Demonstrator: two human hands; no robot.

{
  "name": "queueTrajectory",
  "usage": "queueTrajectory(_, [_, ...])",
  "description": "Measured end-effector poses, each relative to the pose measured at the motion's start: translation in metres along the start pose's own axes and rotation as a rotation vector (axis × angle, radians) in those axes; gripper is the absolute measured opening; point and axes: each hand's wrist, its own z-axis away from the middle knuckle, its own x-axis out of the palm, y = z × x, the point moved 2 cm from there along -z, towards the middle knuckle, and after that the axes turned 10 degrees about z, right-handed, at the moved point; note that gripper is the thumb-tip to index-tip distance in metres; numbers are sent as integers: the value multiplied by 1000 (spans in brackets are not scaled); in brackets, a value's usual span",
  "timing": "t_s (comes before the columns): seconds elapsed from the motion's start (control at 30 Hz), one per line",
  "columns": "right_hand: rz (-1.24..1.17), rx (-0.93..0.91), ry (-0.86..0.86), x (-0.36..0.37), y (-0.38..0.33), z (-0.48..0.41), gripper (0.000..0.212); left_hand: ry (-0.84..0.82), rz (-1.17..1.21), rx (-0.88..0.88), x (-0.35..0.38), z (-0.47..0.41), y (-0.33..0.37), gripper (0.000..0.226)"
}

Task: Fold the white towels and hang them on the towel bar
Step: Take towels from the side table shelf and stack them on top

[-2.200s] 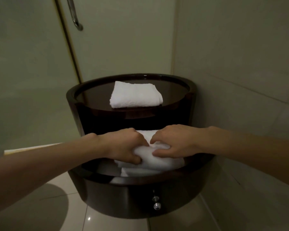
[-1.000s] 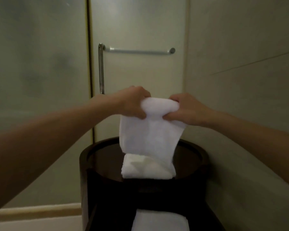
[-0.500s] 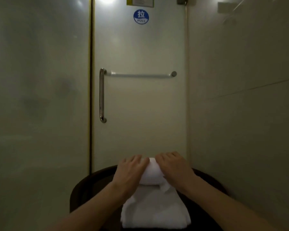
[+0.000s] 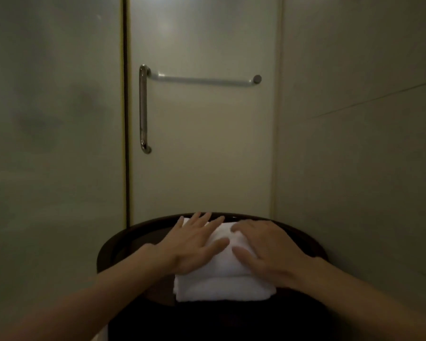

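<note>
I count two hands, two white towels, one towel bar and one upright door handle. The towels lie stacked on top of the dark round stand (image 4: 113,244) at the near centre; the upper towel (image 4: 228,257) sits on the lower towel (image 4: 221,290), both folded flat with their long axis running left to right and a rounded fold facing me. My left hand (image 4: 192,244) lies palm down on the left part of the upper towel, fingers straight and spread wide, gripping nothing; my right hand (image 4: 268,252) presses on its right part, fingers together and only slightly bent, also gripping nothing. Far beyond, the towel bar (image 4: 202,81) runs level across the glass door (image 4: 202,156), bare, parallel to the towels' long axis; the door handle (image 4: 143,109) stands at its left end.
</note>
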Motion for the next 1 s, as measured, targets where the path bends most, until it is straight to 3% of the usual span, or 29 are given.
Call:
queueTrajectory(0.17, [8, 45, -336, 23, 9, -14, 57, -181, -52, -26, 17, -14, -4, 66])
queueTrajectory(0.27, [-22, 52, -411, 37, 11, -9, 58, -182, -69, -24, 24, -15, -9, 65])
queueTrajectory(0.57, [6, 47, -352, 40, 6, -3, 59, -112, -147, -7, 28, -6, -2, 66])
queueTrajectory(0.73, [-25, -142, 17, -13, -22, 18, 37, 200, -145, 223, -2, 32, 32, 58])
queueTrajectory(0.83, [-141, -197, 134, -35, -35, 46, 27, 310, 23, 414, -10, 66, 51, 41])
queueTrajectory(1.0, [-236, -238, -120, -33, -45, 89, 26, 48, 174, 414, 19, 111, 63, 14])
